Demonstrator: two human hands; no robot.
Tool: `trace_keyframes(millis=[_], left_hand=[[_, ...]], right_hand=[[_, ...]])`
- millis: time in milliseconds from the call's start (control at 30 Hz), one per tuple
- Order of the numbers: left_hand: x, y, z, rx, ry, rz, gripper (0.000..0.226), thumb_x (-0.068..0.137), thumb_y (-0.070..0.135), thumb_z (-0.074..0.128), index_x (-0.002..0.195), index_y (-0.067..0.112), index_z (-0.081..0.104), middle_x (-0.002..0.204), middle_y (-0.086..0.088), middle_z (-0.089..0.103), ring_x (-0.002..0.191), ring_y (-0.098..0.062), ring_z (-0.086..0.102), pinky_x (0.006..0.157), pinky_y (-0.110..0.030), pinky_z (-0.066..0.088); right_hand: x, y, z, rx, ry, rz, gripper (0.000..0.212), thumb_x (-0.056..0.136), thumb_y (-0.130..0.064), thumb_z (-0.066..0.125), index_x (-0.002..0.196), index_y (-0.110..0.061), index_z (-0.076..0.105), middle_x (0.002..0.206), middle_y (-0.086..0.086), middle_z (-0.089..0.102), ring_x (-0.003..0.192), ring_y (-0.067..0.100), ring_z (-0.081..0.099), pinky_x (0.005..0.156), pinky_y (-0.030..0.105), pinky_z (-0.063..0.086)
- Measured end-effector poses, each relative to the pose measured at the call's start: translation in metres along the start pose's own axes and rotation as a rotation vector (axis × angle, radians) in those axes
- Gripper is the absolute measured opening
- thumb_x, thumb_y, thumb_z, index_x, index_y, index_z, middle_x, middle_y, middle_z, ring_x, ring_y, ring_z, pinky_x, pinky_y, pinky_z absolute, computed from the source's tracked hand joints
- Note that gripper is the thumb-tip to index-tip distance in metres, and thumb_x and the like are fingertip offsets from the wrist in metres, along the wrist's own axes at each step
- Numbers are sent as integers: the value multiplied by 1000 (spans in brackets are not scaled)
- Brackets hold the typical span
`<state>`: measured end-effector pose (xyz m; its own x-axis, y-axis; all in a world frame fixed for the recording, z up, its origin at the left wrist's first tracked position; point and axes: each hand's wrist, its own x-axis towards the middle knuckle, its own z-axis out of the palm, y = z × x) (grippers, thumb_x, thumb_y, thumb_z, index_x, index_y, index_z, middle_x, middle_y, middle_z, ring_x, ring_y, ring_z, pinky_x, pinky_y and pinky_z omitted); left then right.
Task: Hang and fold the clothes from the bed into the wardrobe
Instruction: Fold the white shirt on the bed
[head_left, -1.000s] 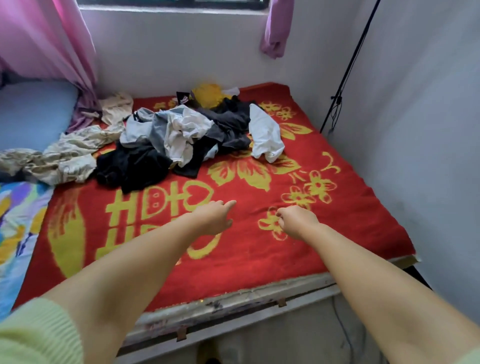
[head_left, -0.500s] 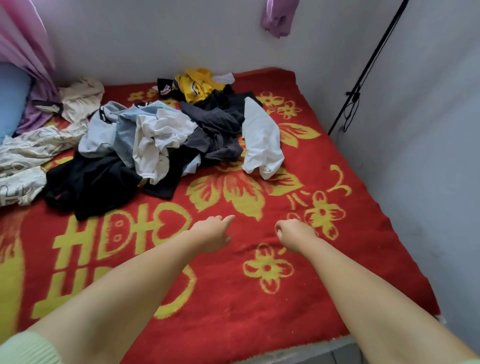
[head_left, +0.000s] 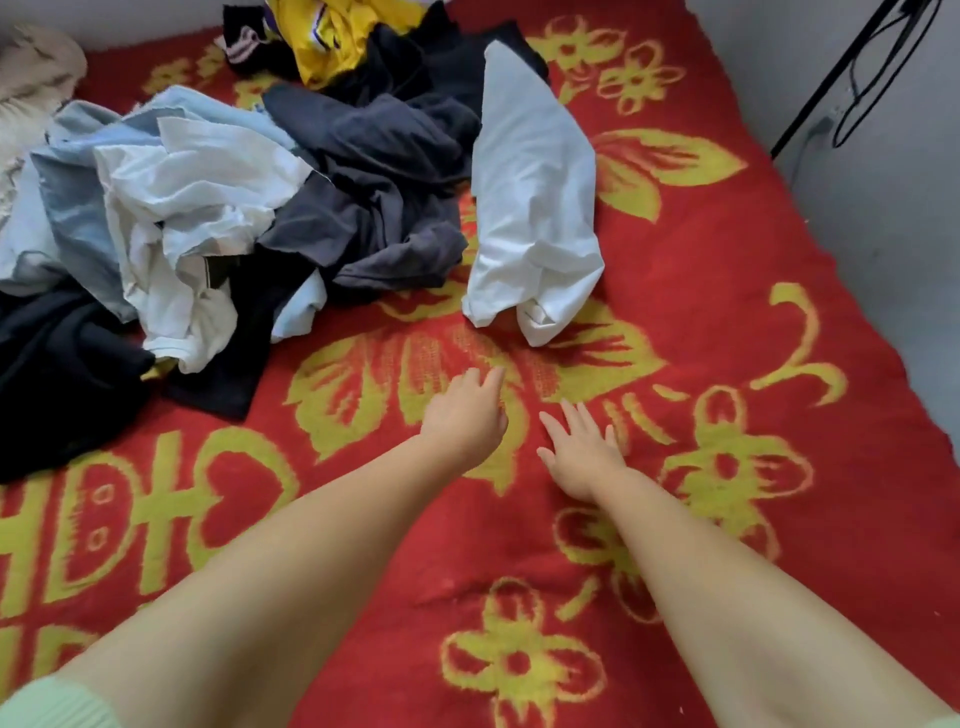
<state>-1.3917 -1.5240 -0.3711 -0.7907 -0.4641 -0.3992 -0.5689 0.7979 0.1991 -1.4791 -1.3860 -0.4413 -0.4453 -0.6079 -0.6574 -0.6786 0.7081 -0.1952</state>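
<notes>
Hands reach over the red blanket (head_left: 727, 249): left hand (head_left: 465, 415) and right hand (head_left: 582, 449) both empty, fingers loosely extended, near the white garment (head_left: 535, 192)

A loose heap of clothes (head_left: 249, 197) lies on the far left part of the bed, unfolded and tangled. A white garment (head_left: 535, 192) lies at the right edge of the heap, elongated, running far to near, its near end crumpled and open. Left of it, touching, a dark grey garment (head_left: 374, 192) is bunched in folds. A crumpled white shirt (head_left: 192, 208) rests on a pale blue garment (head_left: 78, 197) further left. A black garment (head_left: 57, 364) spreads at the near left. A yellow garment (head_left: 322, 36) sits at the far side, partly over dark fabric.
</notes>
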Motion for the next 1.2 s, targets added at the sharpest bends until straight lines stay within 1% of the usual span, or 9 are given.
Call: trace_keyframes(millis=[167,300,367,500,800,900,1000,1133,1200], left_hand=[[77,-7,22,2,113,-17,74,92,23,52,152,22,9,155,-10,15,139,-29,24,97,-43,39],[139,-6,32,118,197,14,85,90,24,57,152,29,-1,159,-12,-10,147,-29,-5,111,-52,23],[164,-5,29,110,222,18,75,94,18,49,152,33,4,160,-14,-2,147,-31,3,108,-50,26],[178,-1,26,24,194,51,41,87,4,40,125,15,49,124,-14,54,112,-35,51,81,-39,42],[35,-32,63,143,-270,-1,23,91,27,47,104,22,65,107,-9,65,100,-33,62,71,-33,43],[-42,-63,71,130,-364,46,24,87,30,42,93,20,64,96,-5,67,94,-31,62,64,-30,39],[-89,-93,55,-2,-434,-17,29,85,48,45,89,24,60,79,5,61,81,-23,59,57,-29,35],[-127,-116,11,-197,-634,75,29,85,43,59,101,19,65,92,4,64,90,-19,59,78,-33,46],[-149,-122,-21,-279,-605,153,20,89,37,57,90,19,67,80,9,62,81,-14,58,73,-30,45]], right_hand=[[28,16,63,-83,265,-64,60,97,-53,8,148,-34,-19,148,-4,-38,131,14,-44,102,51,-34],[34,18,83,-62,618,-112,58,94,-47,24,148,-28,28,158,3,20,147,19,9,115,54,-6],[40,17,83,-48,697,-121,58,92,-45,29,146,-27,37,155,4,30,144,20,18,115,54,0],[38,19,87,-68,545,-72,60,93,-47,20,150,-30,20,160,0,15,147,17,6,115,52,-12],[40,27,69,-48,309,-34,58,97,-48,17,153,-30,13,162,-2,4,147,14,-11,109,47,-26],[38,25,46,-20,124,-27,64,98,-42,32,154,-23,5,162,0,-4,147,16,-15,114,54,-13],[18,6,20,155,38,-27,81,92,-46,51,154,-24,4,162,1,4,148,20,4,118,53,12],[-48,-59,23,321,16,-106,102,84,-37,69,154,-24,-5,161,5,8,146,24,16,116,44,25],[-79,-96,24,335,24,-140,82,85,-28,67,152,-16,21,153,11,29,139,28,32,110,40,33]])
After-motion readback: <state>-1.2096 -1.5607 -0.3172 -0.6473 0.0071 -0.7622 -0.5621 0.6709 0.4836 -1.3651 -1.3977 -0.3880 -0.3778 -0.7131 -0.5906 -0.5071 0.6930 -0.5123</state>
